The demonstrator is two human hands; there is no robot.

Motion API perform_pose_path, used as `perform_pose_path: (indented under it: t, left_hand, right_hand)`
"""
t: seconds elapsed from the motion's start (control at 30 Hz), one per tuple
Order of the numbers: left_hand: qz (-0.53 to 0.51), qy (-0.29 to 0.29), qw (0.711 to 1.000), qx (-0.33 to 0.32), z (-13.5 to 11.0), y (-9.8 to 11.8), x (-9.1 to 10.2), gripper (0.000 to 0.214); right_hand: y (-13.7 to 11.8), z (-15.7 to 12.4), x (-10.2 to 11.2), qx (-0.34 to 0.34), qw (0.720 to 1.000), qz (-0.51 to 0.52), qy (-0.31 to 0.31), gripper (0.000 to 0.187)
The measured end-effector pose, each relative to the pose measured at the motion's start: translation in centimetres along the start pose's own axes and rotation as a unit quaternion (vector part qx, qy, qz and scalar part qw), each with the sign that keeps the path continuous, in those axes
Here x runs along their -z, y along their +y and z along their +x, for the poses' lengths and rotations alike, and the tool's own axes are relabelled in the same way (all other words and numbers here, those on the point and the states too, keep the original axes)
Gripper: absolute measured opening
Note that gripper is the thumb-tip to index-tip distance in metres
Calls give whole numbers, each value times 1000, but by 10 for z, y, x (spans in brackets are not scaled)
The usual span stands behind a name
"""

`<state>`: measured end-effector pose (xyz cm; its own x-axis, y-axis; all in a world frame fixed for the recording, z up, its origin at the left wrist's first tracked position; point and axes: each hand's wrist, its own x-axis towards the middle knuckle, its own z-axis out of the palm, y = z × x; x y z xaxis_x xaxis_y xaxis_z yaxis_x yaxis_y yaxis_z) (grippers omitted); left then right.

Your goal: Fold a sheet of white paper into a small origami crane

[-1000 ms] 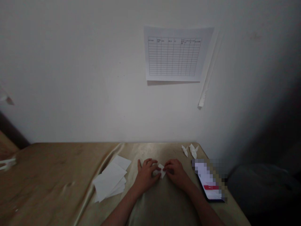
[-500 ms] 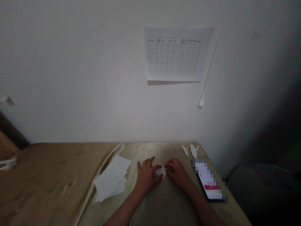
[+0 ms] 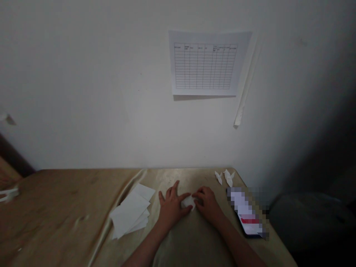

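Observation:
A small folded white paper piece (image 3: 188,202) lies on the tan table (image 3: 69,200) between my two hands. My left hand (image 3: 171,205) lies flat with its fingers spread, its thumb and forefinger touching the piece's left side. My right hand (image 3: 207,203) has its fingers curled and pressed on the piece's right edge. A loose stack of white paper sheets (image 3: 132,214) rests just left of my left hand.
Two small folded white paper figures (image 3: 226,177) sit near the table's far right corner. A phone (image 3: 247,217) with a lit screen lies at the right edge. A printed grid sheet (image 3: 205,63) hangs on the wall behind.
My left hand has opened and flattened its fingers beside the paper piece. The piece now lies lower and flatter under both hands' fingertips.

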<state>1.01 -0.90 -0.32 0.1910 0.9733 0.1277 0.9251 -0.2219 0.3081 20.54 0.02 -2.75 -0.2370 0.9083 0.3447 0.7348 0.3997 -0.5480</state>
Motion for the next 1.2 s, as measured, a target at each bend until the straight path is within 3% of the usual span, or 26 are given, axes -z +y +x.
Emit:
perform_pose_path:
  t: [0.2,0.57,0.77,1.2]
  left_hand:
    - [-12,-16,1000,5,0,1,8,52]
    - [-11,9,1000,-2,1,0,3,48]
    - [-1,41,999,-15,0,0,3,40]
    - [-3,52,999,-11,-1,-6,10,19]
  right_hand:
    - [-2,1,-2,15,1000,-21,12,23]
    - [-10,1,0,11,997,-73,9,18]
    - [-10,3,-2,14,996,-85,10,16]
    - [-10,6,1,-18,995,-93,15,15]
